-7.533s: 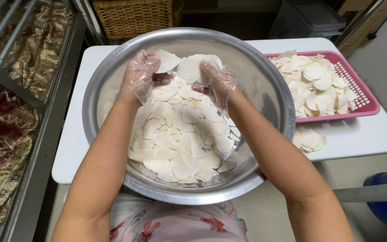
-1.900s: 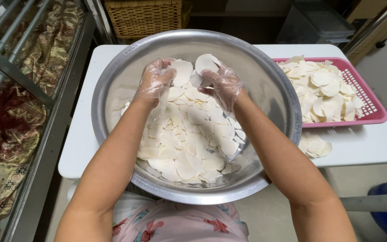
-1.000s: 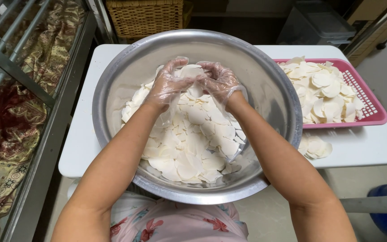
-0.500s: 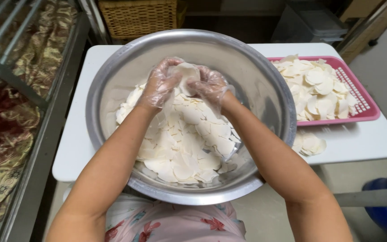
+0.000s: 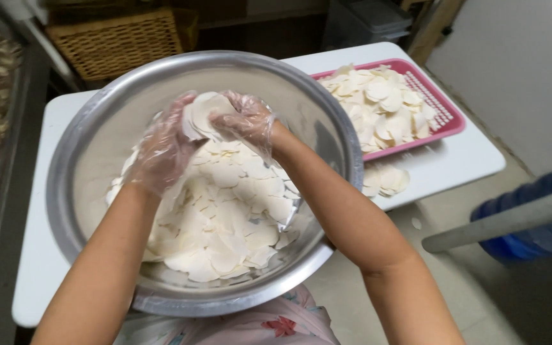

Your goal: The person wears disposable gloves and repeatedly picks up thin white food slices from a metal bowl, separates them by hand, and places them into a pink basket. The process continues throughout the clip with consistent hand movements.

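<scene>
White worktop (image 5: 455, 160) fills the middle of the head view, seen from above, with pale floor to the right and a dark gap to the left. A wide, round steel bowl (image 5: 97, 128) sits on it, overhanging the near edge just above the person's floral-print clothing (image 5: 276, 322). Inside the bowl lies a heap of thin, pale, round wrappers (image 5: 225, 223), loosely overlapping and spread across the bottom.

Both forearms reach in from the lower edge of the frame. Both hands wear thin clear plastic gloves. The left hand (image 5: 161, 150) is curled, its fingers pressed against a small stack of wrappers (image 5: 200, 112) lifted above the heap at the far side of the bowl. The right hand (image 5: 245, 121) is closed over the same stack from the other side, so the two hands grip it between them, touching.

Just right of the bowl rests a pink plastic tray (image 5: 445, 118) with a perforated rim, piled with more pale round pieces. A few loose pieces (image 5: 384, 180) lie on the worktop between the tray and the near edge. A woven basket (image 5: 122, 41) stands beyond the worktop at the top left. A blue container (image 5: 531, 220) and a grey pole (image 5: 499, 220) sit at the right, on the floor side.
</scene>
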